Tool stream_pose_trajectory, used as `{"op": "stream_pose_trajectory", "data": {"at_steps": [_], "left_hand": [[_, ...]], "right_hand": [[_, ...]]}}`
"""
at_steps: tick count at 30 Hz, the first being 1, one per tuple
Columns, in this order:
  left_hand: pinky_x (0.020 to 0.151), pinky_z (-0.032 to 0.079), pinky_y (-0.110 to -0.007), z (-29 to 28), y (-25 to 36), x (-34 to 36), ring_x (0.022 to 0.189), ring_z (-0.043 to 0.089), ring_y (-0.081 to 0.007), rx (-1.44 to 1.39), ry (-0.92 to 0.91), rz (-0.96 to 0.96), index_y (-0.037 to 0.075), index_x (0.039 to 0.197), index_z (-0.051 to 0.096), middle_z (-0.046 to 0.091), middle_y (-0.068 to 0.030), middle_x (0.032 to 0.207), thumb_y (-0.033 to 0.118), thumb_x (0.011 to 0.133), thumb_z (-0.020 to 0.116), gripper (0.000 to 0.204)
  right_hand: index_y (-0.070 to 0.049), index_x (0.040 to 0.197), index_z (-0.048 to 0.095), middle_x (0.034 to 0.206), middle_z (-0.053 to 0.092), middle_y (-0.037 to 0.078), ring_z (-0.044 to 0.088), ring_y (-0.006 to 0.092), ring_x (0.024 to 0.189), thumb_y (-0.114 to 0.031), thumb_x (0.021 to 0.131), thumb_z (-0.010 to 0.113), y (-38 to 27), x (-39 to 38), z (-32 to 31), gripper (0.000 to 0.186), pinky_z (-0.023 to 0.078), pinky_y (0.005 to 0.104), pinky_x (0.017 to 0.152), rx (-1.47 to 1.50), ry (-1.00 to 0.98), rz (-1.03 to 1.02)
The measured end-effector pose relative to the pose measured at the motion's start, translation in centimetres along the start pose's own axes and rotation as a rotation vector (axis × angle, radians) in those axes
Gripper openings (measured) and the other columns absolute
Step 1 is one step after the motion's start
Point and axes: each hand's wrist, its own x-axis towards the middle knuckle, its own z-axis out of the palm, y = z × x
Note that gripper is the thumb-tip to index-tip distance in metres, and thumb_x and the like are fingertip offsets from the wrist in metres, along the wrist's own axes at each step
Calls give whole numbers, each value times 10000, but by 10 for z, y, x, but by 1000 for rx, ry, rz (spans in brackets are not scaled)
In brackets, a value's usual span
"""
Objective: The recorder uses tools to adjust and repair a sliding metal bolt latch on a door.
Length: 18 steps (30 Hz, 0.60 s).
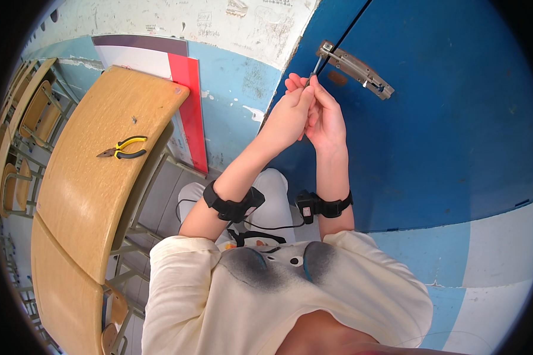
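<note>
Both my hands are together at a blue door (444,136), around a screwdriver (318,64). Its thin metal shaft points up to the small catch plate (325,48) of a metal slide bolt (360,72). My left hand (288,114) closes around the handle from the left, its thumb near the top. My right hand (327,118) grips the same tool from the right, thumb and fingers close to the shaft. Most of the handle is hidden by my fingers. Whether the tip sits in a screw is too small to tell.
Left of me stands a wooden desk (80,171) with yellow-and-black pliers (124,148) and a small metal piece (134,119) on it. A red, white and dark board (186,112) leans against the wall behind it. A cable (272,227) joins the black bands on my forearms.
</note>
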Motion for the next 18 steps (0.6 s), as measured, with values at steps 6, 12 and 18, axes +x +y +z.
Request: {"op": "stream_pose_trajectory", "data": {"at_steps": [6, 12, 18], "left_hand": [[429, 368, -250, 3, -2, 0, 462, 460, -105, 297, 135, 102, 49, 661, 458, 464, -10, 557, 295, 1015, 316, 454], [560, 450, -362, 6, -4, -2, 558, 572, -222, 611, 258, 203, -28, 771, 520, 553, -106, 613, 285, 1004, 340, 429], [603, 485, -434, 12, 10, -12, 702, 637, -367, 902, 291, 182, -36, 864, 544, 626, -225, 726, 269, 985, 370, 372]], "right_hand": [[43, 986, 579, 1070, 622, 193, 587, 277, 1084, -242, 957, 528, 11, 5, -6, 291, 513, 355, 875, 113, 0, -2], [-3, 955, 586, 1061, 627, 157, 604, 251, 1024, -221, 963, 512, 20, 14, -18, 230, 495, 377, 908, 304, -66, 34], [-22, 941, 591, 1016, 629, 123, 604, 230, 983, -238, 967, 506, 26, 20, -24, 233, 495, 377, 895, 392, -129, 69]]}}
